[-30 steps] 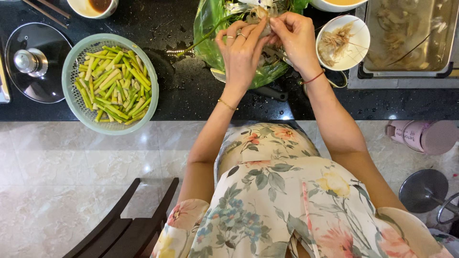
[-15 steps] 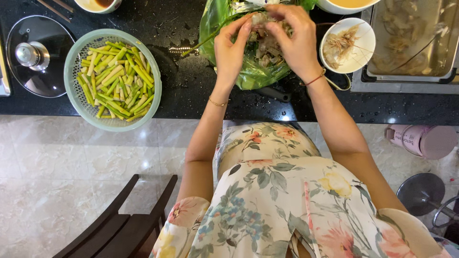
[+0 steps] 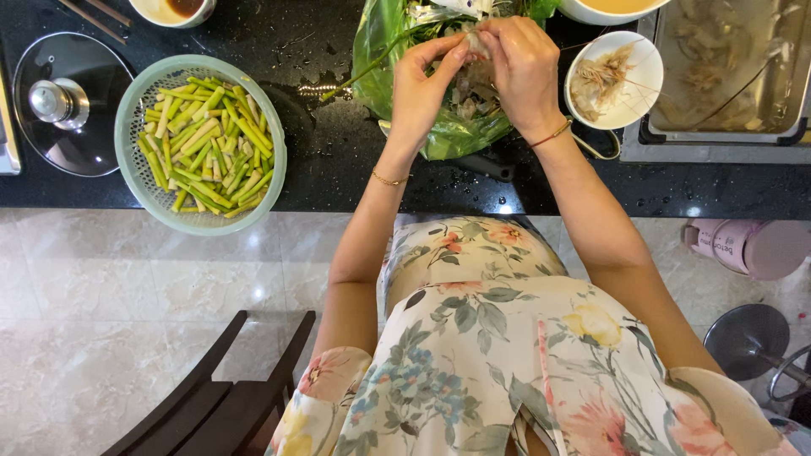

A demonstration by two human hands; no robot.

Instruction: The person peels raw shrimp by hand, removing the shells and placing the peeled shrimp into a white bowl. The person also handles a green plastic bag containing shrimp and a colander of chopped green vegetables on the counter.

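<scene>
glass lid (image 3: 63, 105) far left, then colander of cut green stems (image 3: 201, 143), untouched. left hand (image 3: 420, 93) and right hand (image 3: 522, 67) both pinch one shrimp (image 3: 476, 42) over the green bag (image 3: 397, 51). white bowl (image 3: 614, 80) holds several peeled; more remain in the bag, so roughly midway. metal tray (image 3: 726, 84) right; counter edge near, little room.

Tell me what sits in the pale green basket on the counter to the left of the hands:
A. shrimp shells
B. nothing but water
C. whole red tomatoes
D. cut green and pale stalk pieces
D: the pale green basket holds a heap of cut green and pale stalk pieces, while the left hand and right hand work over the green bag.
</scene>
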